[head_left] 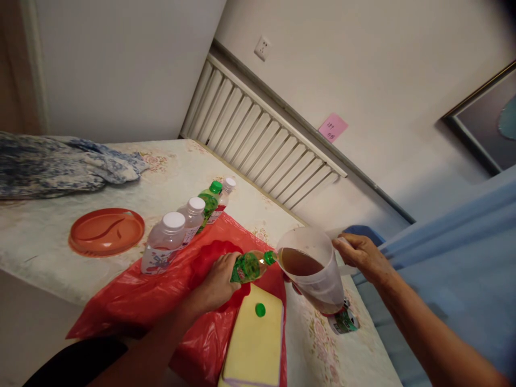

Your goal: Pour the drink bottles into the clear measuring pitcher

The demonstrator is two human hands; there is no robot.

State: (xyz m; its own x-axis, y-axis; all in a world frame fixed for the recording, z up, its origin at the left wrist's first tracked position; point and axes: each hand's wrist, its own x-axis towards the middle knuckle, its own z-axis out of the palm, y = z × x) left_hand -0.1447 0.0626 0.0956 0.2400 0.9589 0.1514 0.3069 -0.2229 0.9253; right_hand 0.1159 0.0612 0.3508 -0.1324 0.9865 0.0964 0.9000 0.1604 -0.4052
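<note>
My left hand (pixel 223 277) covers the base of the bottle (pixel 250 266), and whether its mouth touches the pitcher (pixel 324 293) or stops just short I can't tell. My right hand (pixel 360 255) hides much of the handle (pixel 347 270). The can (pixel 345 319) is partly behind the pitcher. The pink note (pixel 333 127) bears writing (too small for me to read). The left edge cuts off the cloth (pixel 60 165), the right edge the framed picture (pixel 484 115) and the curtain (pixel 443 252); the bottom edge crops the yellow pad (pixel 258 344) and a black shape (pixel 76 368) I can't make out.
</note>
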